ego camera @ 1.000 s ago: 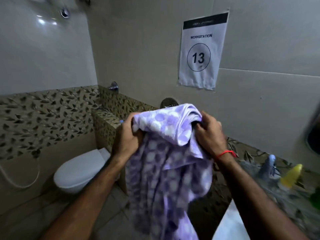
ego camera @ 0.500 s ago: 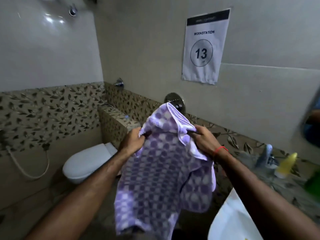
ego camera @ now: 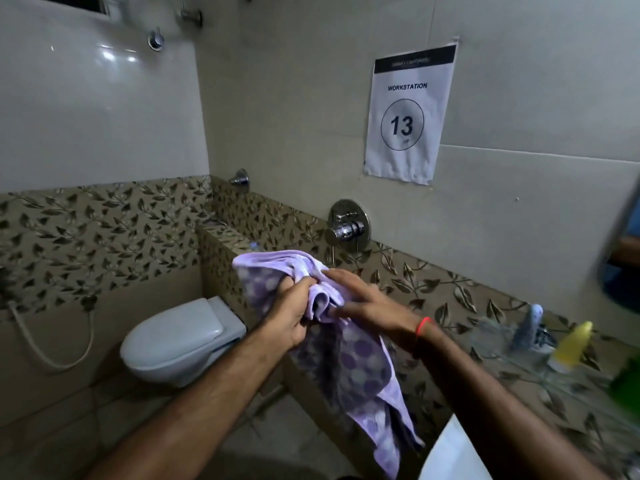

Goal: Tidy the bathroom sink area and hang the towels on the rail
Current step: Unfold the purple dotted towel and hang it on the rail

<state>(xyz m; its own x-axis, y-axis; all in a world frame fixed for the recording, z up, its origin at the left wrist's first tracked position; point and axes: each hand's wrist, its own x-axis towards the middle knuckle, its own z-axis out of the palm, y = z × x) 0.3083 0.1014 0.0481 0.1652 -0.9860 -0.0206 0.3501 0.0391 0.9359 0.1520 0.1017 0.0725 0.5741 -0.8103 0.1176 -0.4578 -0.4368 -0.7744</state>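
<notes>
While towel (ego camera: 349, 362) between hands (ego camera: 291, 320) (ego camera: 375, 308), yellow bottle (ego camera: 571, 346) beside tap (ego camera: 527, 323).

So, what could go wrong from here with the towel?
The towel is bunched in the left hand alone, while the right hand lies on it with straight fingers, so it could slip. Its loose end hangs low and might drag on the floor. A swing to the right could knock over the yellow bottle on the counter.

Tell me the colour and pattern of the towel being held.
The towel is purple and pale lilac-white, patterned with round dots. The head view shows it best.
</notes>
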